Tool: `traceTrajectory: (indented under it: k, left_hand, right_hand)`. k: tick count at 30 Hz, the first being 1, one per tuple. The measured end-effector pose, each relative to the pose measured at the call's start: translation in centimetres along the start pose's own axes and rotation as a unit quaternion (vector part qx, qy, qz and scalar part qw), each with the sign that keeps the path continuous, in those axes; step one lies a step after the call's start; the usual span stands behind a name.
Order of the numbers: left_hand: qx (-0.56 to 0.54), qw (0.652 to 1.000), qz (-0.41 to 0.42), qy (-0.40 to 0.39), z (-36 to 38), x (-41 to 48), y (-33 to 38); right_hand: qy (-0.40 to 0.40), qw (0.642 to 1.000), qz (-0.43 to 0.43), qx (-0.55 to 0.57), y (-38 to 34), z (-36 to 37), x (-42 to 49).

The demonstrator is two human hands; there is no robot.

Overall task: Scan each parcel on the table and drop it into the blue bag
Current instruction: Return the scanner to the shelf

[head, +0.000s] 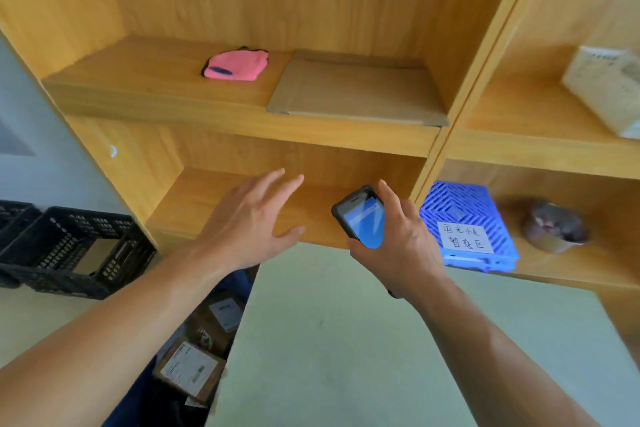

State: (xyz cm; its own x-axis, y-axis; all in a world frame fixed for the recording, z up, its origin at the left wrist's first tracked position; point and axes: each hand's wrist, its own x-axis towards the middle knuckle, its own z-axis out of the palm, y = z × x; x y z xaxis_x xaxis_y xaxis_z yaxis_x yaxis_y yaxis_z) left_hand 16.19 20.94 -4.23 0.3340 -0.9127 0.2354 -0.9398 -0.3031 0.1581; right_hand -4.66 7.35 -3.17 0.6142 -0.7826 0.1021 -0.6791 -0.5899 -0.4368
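The brown cardboard parcels with white shipping labels (194,369) lie below the left edge of the pale green tabletop (346,340), piled inside what looks like the dark blue bag (138,388), of which I see only a strip of fabric beside my left forearm. The part of the tabletop I can see carries no parcel, so I judge the scanning is at or near its end, though its near end is out of view.

My right hand (398,246) is grasping the black handheld scanner with the lit blue screen (362,217), fingers wrapped round its lower half, over the far edge of the tabletop. My left hand (252,222) is released, palm down, fingers spread, holding nothing, out past the far left corner toward the lower compartment of the wooden shelf unit (242,125).

To finish well, I should check the screen to confirm the last scan registered, then look down over the whole tabletop for anything missed before putting the scanner away.

Further out, a pink cloth (235,65) and a flat sheet of cardboard (356,88) rest on the upper shelf, a blue plastic crate with a handwritten label (467,222) sits in the lower right compartment, and black plastic crates (69,246) stand on the floor at left.
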Motion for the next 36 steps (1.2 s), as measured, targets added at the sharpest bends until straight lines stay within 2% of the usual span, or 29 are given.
traceTrajectory:
  k: [9,16,27,36]
  left_hand:
    - [-0.008,0.997,0.041,0.07,-1.9,9.7,13.6]
    - [0.006,0.993,0.066,0.102,-3.0,14.9,19.6]
    - [-0.002,0.988,0.101,0.118,-3.3,21.5,21.8]
    - [-0.039,0.983,0.123,0.133,-2.4,21.5,21.0]
  right_hand:
    - [0.064,0.998,0.029,0.006,10.6,-10.7,4.0]
    - [0.092,0.993,0.066,-0.044,14.7,-15.9,8.9]
    - [0.102,0.987,0.102,-0.065,16.2,-18.6,16.4]
    - [0.056,0.983,0.137,-0.107,15.1,-16.9,24.4]
